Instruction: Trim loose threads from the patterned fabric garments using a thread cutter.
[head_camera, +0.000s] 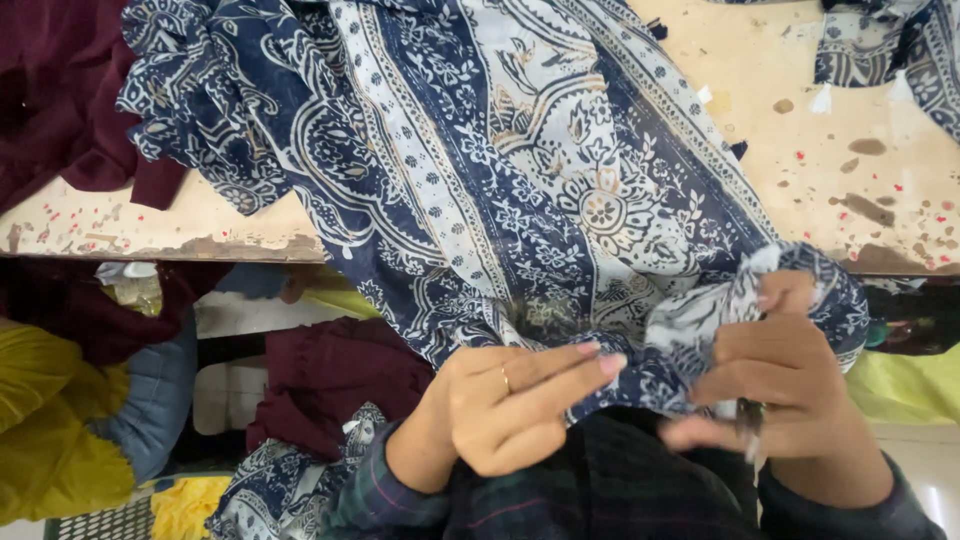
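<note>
Head view, near to far. Closest to you are your dark plaid sleeves (600, 500), and above them your two hands are working on the hem of a blue-and-white printed cloth (520, 170). Your left hand (500, 410), wearing a ring, is pinching a fold of the cloth edge between thumb and closed fingers. Your right hand (790, 390) is curling shut around a bunched corner of the same cloth; a small dark tool (748, 415) seems to be sitting in that palm, too blurred to identify. A dark tuft of loose threads (540, 315) is showing on the cloth just above your left fingers. Judging from this, trimming or checking of this edge is under way, not finished.

Beyond your hands, most of the cloth is spreading across a worn, paint-spotted table (850, 130), hanging over its near edge. A maroon garment (60, 110) is lying on the table's far left. Below the table edge, more maroon cloth (330, 375), yellow fabric (50, 420) and another printed piece (280, 480) are piling up.
</note>
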